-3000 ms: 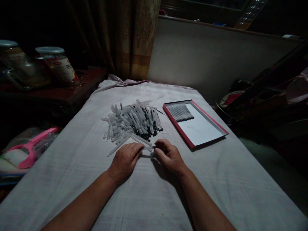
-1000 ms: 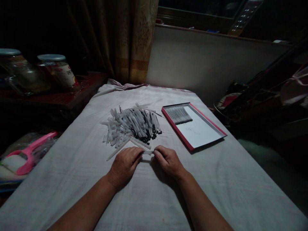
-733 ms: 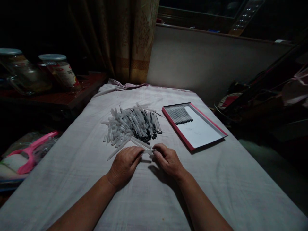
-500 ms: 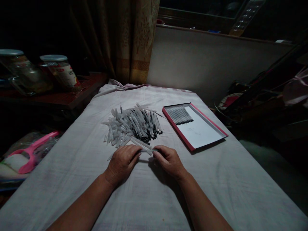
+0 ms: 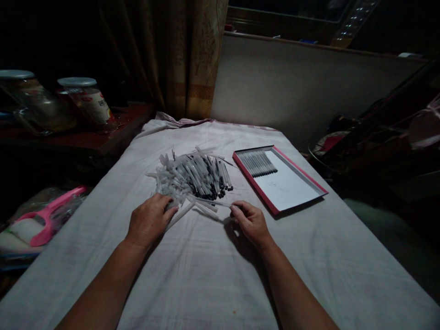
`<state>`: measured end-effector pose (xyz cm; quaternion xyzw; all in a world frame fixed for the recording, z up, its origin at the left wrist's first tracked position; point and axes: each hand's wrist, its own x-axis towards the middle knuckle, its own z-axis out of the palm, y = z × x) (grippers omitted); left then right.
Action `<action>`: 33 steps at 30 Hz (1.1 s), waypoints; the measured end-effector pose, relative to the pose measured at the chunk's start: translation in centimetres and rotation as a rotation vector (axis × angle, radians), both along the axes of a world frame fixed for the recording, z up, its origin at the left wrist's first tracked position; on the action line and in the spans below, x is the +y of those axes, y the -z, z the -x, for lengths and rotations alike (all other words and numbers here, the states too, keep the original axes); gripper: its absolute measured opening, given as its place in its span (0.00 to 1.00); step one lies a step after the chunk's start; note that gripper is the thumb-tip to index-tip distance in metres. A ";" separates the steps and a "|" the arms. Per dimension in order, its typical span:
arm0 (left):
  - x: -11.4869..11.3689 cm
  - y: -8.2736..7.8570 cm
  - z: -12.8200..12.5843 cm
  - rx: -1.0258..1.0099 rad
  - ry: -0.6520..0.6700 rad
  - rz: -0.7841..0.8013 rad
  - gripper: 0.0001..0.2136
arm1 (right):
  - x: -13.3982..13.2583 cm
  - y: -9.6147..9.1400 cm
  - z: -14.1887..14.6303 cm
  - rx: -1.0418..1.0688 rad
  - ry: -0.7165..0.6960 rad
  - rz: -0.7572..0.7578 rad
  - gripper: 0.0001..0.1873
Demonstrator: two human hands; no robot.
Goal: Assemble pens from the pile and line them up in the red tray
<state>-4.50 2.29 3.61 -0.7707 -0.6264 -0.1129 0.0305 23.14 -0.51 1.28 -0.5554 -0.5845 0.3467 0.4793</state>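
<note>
Translucent pen part (image 5: pixel 220 203) sits pinched in the right hand (image 5: pixel 251 223) alone; the left hand (image 5: pixel 147 220) has shifted to the heaped pen pieces (image 5: pixel 194 174), its grip unclear.

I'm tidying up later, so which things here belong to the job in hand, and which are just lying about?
Part of the job:
pen part, in the right hand
pile of pen parts, by the left hand
tray, with a row of pens

Lying about:
lidded jars
pink thing, use unclear
</note>
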 end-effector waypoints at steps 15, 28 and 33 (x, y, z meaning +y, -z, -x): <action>0.6 1.0 0.0 -0.637 0.153 0.066 0.15 | -0.2 -0.9 0.0 0.101 0.006 0.016 0.13; 0.4 1.0 -0.9 -0.812 0.313 0.163 0.14 | -0.4 -1.1 0.4 0.107 -0.043 0.035 0.12; 0.3 1.0 -1.1 -0.790 0.381 0.200 0.16 | -0.4 -0.8 0.4 0.132 -0.054 0.082 0.12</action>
